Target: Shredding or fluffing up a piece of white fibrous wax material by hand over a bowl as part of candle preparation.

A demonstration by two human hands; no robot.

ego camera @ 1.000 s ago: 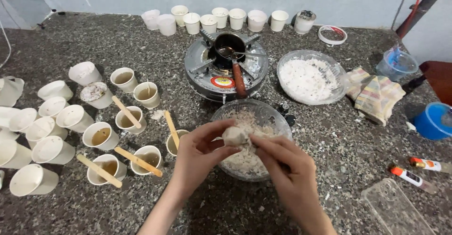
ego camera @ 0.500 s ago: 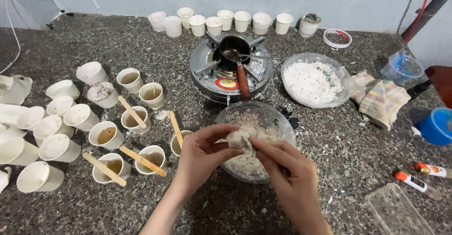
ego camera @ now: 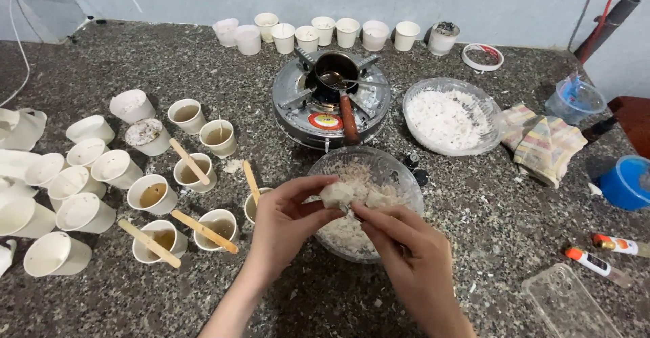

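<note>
Both hands meet over a clear glass bowl (ego camera: pixel 399 169) filled with pale waxy flakes and chunks. My left hand (ego camera: pixel 288 226) pinches a whitish lump (ego camera: pixel 338 192) between thumb and fingers. My right hand (ego camera: pixel 406 257) grips the same lump from the other side, fingertips touching it. Left of the bowl stand several paper cups (ego camera: pixel 152 194) with brownish liquid, some with wooden sticks (ego camera: pixel 203 231) laid across them.
A small gas stove (ego camera: pixel 298 108) with a dark pan (ego camera: pixel 333 70) sits behind the bowl. A second glass bowl (ego camera: pixel 474 145) of white flakes lies at its right. Empty cups (ego camera: pixel 308 36) line the wall, a striped cloth (ego camera: pixel 545 145), blue tub (ego camera: pixel 626 182) and clear case (ego camera: pixel 565 307) on the right.
Both hands stay on the lump over the bowl, fingers shifting slightly as they work it. The view has tilted down a little.
</note>
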